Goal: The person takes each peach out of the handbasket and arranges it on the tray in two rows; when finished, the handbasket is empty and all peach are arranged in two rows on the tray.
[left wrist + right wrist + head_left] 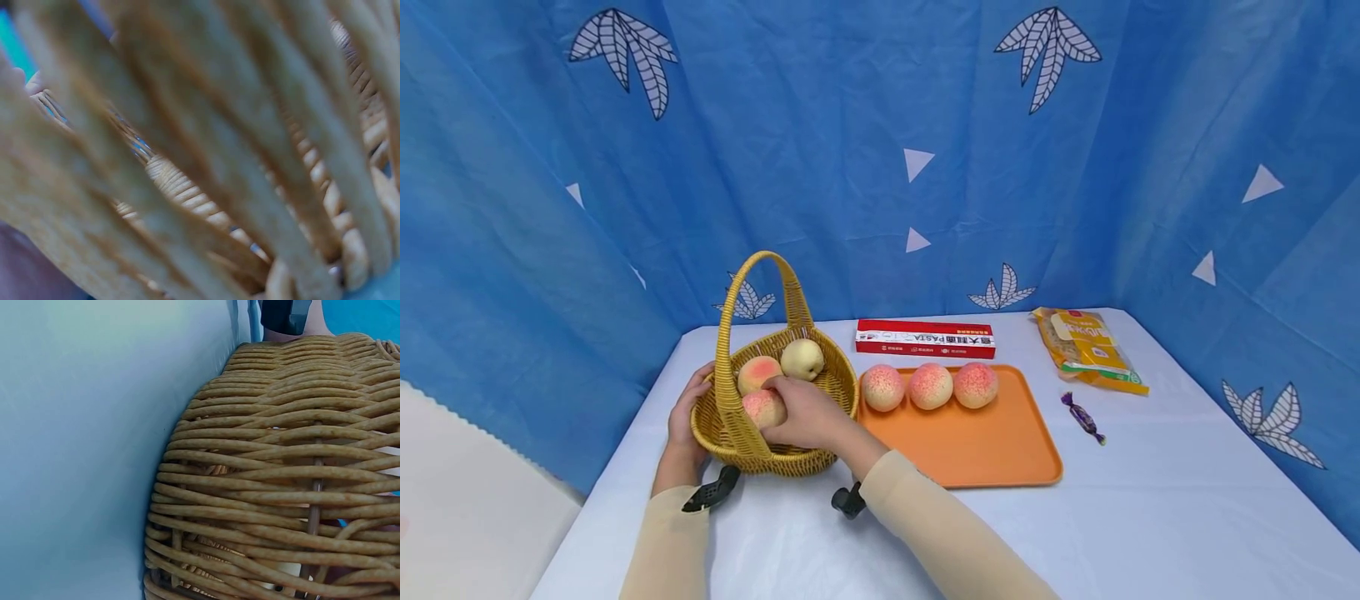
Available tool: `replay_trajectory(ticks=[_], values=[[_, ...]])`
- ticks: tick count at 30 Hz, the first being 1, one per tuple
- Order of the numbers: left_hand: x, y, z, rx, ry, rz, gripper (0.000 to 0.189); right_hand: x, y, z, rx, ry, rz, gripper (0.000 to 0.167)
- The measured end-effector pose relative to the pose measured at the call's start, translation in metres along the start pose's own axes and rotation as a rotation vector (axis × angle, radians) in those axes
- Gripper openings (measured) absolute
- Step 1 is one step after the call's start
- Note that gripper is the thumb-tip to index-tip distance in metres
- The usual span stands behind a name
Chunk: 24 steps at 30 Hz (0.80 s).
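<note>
A pink-speckled round peach (762, 409) is inside the golden woven basket (790, 463), pinched by the right hand (811, 414); the left hand (686, 415) touches the basket's left side, its grip unclear. The basket's right rim is just beside an orange rectangular tray (958, 458). White cloth (1157, 500) covers the table; blue leaf-print curtains (820, 183) stand behind. A long red box (925, 339) reads "PASTA".

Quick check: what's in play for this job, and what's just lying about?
In play:
- right hand, holding a speckled peach
- left hand, at the side of the wicker basket
- in the basket: another peach, pale yellow fruit
- probably: orange tray, three peaches on it

Likely just lying about:
- red PASTA box
- yellow food packet
- purple-wrapped candy
</note>
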<state>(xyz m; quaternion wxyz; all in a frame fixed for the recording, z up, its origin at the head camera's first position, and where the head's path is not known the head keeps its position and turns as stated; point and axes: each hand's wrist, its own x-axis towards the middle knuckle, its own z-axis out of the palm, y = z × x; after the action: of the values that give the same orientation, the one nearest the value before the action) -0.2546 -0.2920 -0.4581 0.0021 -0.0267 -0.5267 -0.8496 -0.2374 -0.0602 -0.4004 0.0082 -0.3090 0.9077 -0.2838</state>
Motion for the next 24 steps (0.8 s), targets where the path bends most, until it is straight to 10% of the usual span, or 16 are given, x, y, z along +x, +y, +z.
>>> replay_trajectory(ticks=[24], values=[[0.002, -0.003, -0.002, 0.02, 0.015, -0.006, 0.037, -0.014, 0.0, -0.001, 0.047, 0.189, -0.04, 0.069]])
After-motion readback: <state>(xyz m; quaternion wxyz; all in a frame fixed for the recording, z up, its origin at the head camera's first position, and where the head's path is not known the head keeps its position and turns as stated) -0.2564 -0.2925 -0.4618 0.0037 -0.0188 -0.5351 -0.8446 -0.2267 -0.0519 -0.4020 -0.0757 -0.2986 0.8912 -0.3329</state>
